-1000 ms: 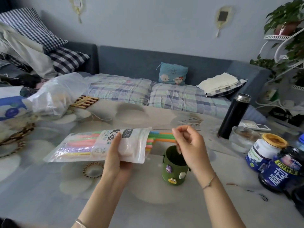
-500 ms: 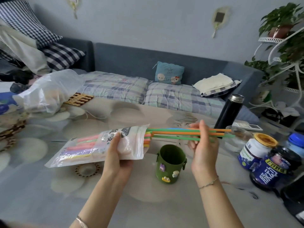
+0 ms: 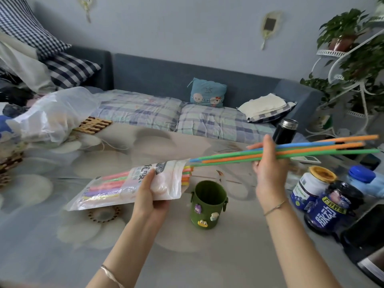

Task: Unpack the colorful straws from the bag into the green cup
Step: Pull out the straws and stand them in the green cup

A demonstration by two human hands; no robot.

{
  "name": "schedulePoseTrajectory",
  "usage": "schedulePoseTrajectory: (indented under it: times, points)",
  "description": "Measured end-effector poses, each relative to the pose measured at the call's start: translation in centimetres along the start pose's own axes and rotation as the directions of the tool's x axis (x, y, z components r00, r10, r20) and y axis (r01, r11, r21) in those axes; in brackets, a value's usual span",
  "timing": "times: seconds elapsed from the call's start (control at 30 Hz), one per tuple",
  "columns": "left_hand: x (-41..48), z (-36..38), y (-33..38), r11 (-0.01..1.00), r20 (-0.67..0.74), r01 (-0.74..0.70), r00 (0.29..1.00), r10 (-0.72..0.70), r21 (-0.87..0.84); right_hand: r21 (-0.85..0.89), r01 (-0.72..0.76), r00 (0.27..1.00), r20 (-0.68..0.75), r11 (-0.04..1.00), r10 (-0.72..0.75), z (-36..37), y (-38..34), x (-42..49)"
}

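A single wide-angle head view looked forward and down across the counter (image 3: 207,256) from close above the forearms, facing a sofa (image 3: 166,80) against the far wall, edges visibly bowed.

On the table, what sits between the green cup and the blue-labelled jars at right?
Nothing: in the head view, only bare tabletop lies between the green cup and the jars; the right hand hangs above that gap.

Pale blue wall (image 3: 197,23), dark blue sofa (image 3: 166,75) along it, plaid quilt (image 3: 145,109) over the seat, checked pillows (image 3: 68,67) at left, white wire plant stand (image 3: 340,63) at right, floral-patterned table (image 3: 124,235) in soft daylight.
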State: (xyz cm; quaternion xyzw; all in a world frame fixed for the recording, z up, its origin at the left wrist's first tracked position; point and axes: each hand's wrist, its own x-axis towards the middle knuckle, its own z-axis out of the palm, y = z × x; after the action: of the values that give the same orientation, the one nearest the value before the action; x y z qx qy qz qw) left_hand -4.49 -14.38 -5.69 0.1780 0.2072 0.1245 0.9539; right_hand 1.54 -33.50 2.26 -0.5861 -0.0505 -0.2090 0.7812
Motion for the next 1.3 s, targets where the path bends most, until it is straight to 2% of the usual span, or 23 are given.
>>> schedulePoseTrajectory:
  times: [0.07, 0.13, 0.27, 0.43, 0.53, 0.6, 0.77, 1.07, 1.1, 1.13, 1.17, 1.2, 1.23, 1.27, 1.3]
  points:
    - [0.1, -0.2, 0.6, 1.000, -0.011, -0.011, 1.000, 0.011, 0.001, -0.045, 0.021, 1.000, -0.003, 0.999, -0.021, -1.2, -1.4, 2.0]
    - [0.1, -0.4, 0.9, 1.000, -0.017, -0.020, 1.000, 0.020, 0.003, -0.218, 0.054, 0.998, 0.044, 0.975, -0.046, -2.2, -1.9, 3.3]
    - [-0.2, -0.3, 0.8, 0.999, -0.006, -0.020, 1.000, 0.021, 0.033, -0.511, 0.168, 0.977, 0.198, 0.843, -0.075, -2.5, -0.8, 3.7]
    - [-0.3, 0.1, 0.3, 0.999, -0.010, -0.012, 1.000, 0.013, 0.037, -0.668, 0.089, 0.930, 0.322, 0.739, 0.179, -1.2, 3.2, 2.9]
    - [-0.2, 0.2, 0.3, 0.999, -0.003, -0.019, 1.000, 0.019, 0.029, -0.738, 0.094, 0.870, 0.387, 0.668, 0.305, -0.6, 5.2, 2.5]
    - [0.0, 0.2, 0.3, 0.999, 0.005, -0.024, 1.000, 0.024, 0.041, -0.718, 0.074, 0.845, 0.413, 0.692, 0.339, -0.5, 6.2, 2.5]
    - [0.3, 0.2, 0.1, 0.996, 0.016, -0.039, 0.999, 0.038, 0.075, -0.575, -0.105, 0.828, 0.402, 0.811, 0.392, -1.0, 7.7, 1.8]
    - [-0.7, 0.3, -0.4, 0.996, 0.007, -0.032, 0.999, 0.032, 0.084, -0.489, -0.237, 0.823, 0.359, 0.840, 0.441, -1.4, 8.1, 1.0]
    - [-0.8, 0.3, -0.5, 0.995, 0.006, -0.030, 1.000, 0.029, 0.092, -0.493, -0.239, 0.840, 0.328, 0.837, 0.432, -1.5, 7.7, 0.8]
    - [-1.0, 0.3, -0.6, 0.995, 0.011, -0.028, 1.000, 0.027, 0.098, -0.498, -0.211, 0.884, 0.269, 0.841, 0.382, -1.7, 7.2, 0.5]
    - [-1.2, 0.4, -0.7, 0.994, 0.021, -0.029, 0.999, 0.027, 0.106, -0.491, -0.142, 0.946, 0.189, 0.859, 0.264, -2.0, 6.7, 0.2]
    - [-1.4, 0.5, -0.7, 0.993, 0.034, -0.033, 0.999, 0.029, 0.116, -0.461, -0.026, 0.991, 0.104, 0.887, 0.083, -2.1, 6.0, -0.5]
    - [-1.5, 0.7, -0.8, 0.991, 0.049, -0.039, 0.998, 0.033, 0.126, -0.407, 0.129, 0.991, 0.027, 0.904, -0.129, -2.2, 5.2, -1.2]
    - [-1.7, 0.8, -0.9, 0.989, 0.059, -0.049, 0.997, 0.041, 0.137, -0.333, 0.262, 0.958, -0.025, 0.906, -0.286, -2.0, 4.4, -2.1]
    - [-1.9, 0.9, -0.9, 0.988, 0.066, -0.061, 0.996, 0.052, 0.145, -0.281, 0.346, 0.929, -0.032, 0.895, -0.370, -1.8, 3.8, -3.0]
